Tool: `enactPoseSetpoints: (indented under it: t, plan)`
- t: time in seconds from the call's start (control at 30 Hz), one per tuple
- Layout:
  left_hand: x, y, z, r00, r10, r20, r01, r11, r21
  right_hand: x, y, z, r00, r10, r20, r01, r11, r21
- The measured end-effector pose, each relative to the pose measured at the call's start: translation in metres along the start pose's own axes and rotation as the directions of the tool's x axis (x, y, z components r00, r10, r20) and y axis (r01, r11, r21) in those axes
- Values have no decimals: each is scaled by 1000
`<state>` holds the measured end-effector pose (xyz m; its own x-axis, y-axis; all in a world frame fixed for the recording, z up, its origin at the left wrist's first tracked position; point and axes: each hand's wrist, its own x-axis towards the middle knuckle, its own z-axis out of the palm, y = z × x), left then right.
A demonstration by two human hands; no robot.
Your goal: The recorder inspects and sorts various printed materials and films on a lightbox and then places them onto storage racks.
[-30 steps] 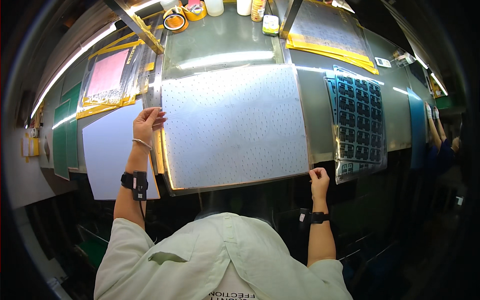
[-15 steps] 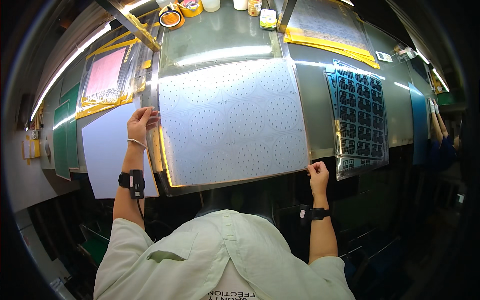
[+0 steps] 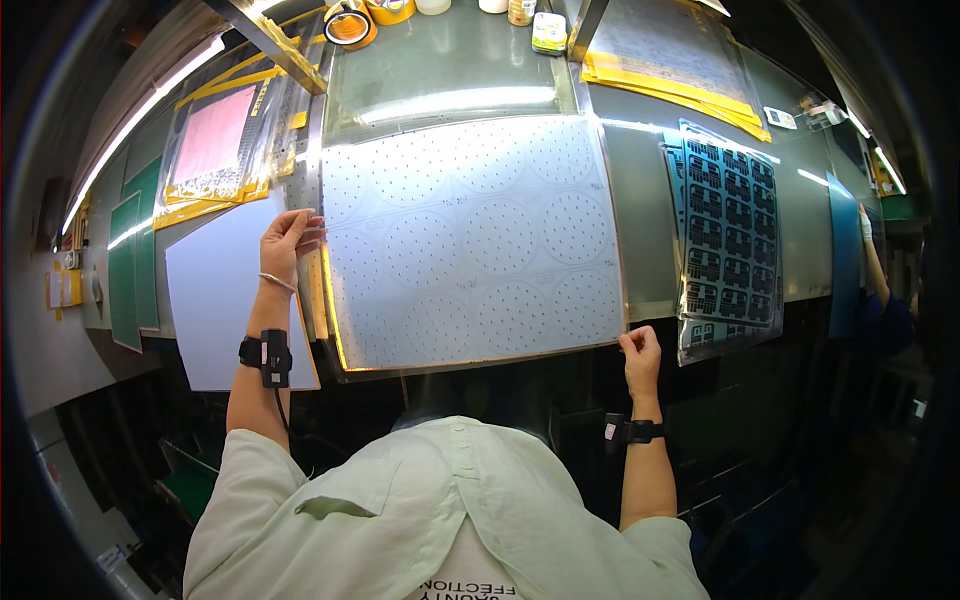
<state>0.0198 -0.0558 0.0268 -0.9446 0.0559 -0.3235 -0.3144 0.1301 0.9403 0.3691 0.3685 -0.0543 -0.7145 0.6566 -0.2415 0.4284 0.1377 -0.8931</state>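
Note:
A large pale sheet (image 3: 470,245) with rows of dotted circles lies on the brightly lit glass top in front of me. On its left edge my left hand (image 3: 290,242) is closed, thumb and fingers pinching near the middle of that side. At the near right corner my right hand (image 3: 641,356) pinches the sheet between thumb and forefinger. The near and left edges show a glowing yellow-orange line. Whether the sheet rests flat everywhere cannot be made out.
A plain white sheet (image 3: 225,300) lies to the left, below a taped pink film (image 3: 212,140). Green boards (image 3: 124,270) stand farther left. Dark patterned films (image 3: 733,220) lie on the right, yellow-edged films (image 3: 670,65) behind. Tape rolls (image 3: 348,27) sit at the back.
The whole view has shifted slightly to the left. Both hands keep their hold on the sheet. At the far right, another person's arms have moved.

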Motion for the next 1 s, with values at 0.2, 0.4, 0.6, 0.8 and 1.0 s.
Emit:
enactPoseSetpoints:
  t: [0.2,0.4,0.6,0.8,1.0]
  plan:
    - [4,-10,-5,999,-36,-3,36,999,-14,1,1,-1,1000,14,-7,-14,1000,-6]
    - [7,-12,-5,999,-28,23,29,999,-29,-2,-7,0,999,41,11,-41,999,-8]
    - [3,-12,-8,999,-39,22,39,999,-29,-3,-2,-1,997,82,-9,-81,995,50]
    - [-1,-15,-15,999,-11,40,15,996,-88,0,-7,-1,999,47,4,-47,998,-34]
    - [2,0,-12,997,53,51,-49,997,-66,0,-2,-3,997,73,20,-73,997,11]
